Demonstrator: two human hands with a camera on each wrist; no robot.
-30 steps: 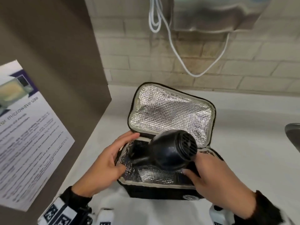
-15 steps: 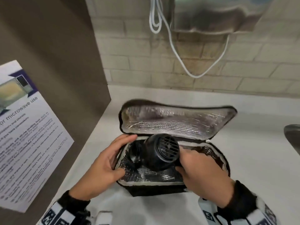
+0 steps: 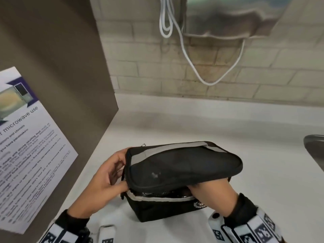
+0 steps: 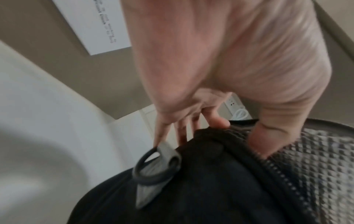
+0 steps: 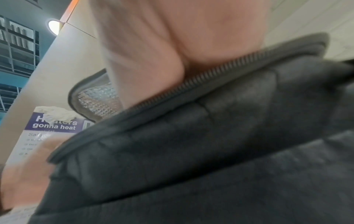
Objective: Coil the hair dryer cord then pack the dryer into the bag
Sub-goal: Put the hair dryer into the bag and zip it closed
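Observation:
The black insulated bag (image 3: 163, 209) stands on the white counter, its lid (image 3: 184, 165) folded down over the opening. My left hand (image 3: 119, 171) pinches the lid's left corner; in the left wrist view the thumb (image 4: 262, 141) presses the foil lining (image 4: 316, 163) and the fingers lie behind, near the grey zipper pull (image 4: 153, 166). My right hand (image 3: 213, 192) reaches into the bag under the lid, its fingers hidden. The right wrist view shows that hand (image 5: 153, 53) passing over the zipper edge (image 5: 210, 78). Only a dark glossy sliver of the hair dryer (image 3: 157, 194) shows in the gap. The cord is hidden.
A brown panel (image 3: 61, 76) with a microwave-use notice (image 3: 26, 146) stands close on the left. A white cable (image 3: 192, 67) hangs on the brick wall below a metal fixture (image 3: 228, 16). A sink's rim (image 3: 315, 148) shows at the right. White counter (image 3: 228, 128) lies behind the bag.
The dryer went down into the bag with my right hand. The lid swung from upright down over the opening, and my left hand moved onto its left corner.

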